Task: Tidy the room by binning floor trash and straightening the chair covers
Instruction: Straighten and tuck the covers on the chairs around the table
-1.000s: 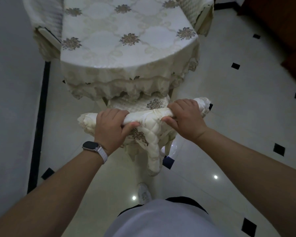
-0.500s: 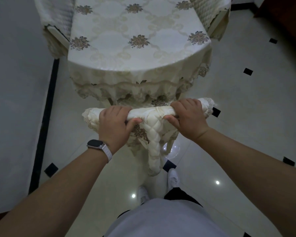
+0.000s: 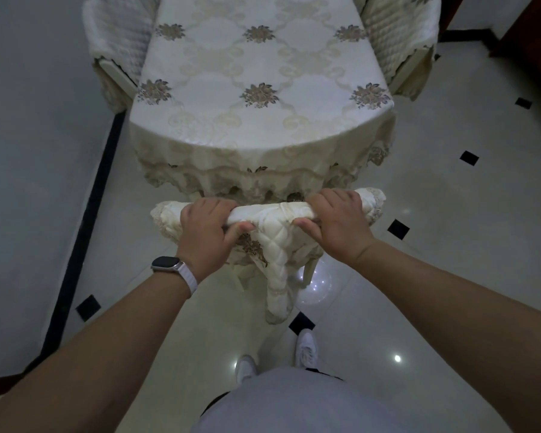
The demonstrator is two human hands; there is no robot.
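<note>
A chair with a cream quilted cover (image 3: 274, 245) stands in front of me, its seat tucked under the table. The cover drapes over the top rail and hangs down the back in a long flap. My left hand (image 3: 205, 231), with a watch at the wrist, grips the left half of the covered rail. My right hand (image 3: 338, 223) grips the right half, fingers over the top and thumb underneath. The chair seat is hidden beneath the tablecloth.
A table with a cream floral tablecloth (image 3: 260, 89) fills the upper middle. Covered chairs stand at its left (image 3: 119, 48) and right (image 3: 400, 42). A grey wall (image 3: 28, 151) with black skirting runs along the left. Glossy white tiles (image 3: 450, 245) with small black insets lie to the right.
The chair has slid forward, so its seat is now under the table. Both hands keep their hold on the rail. My feet have stepped forward.
</note>
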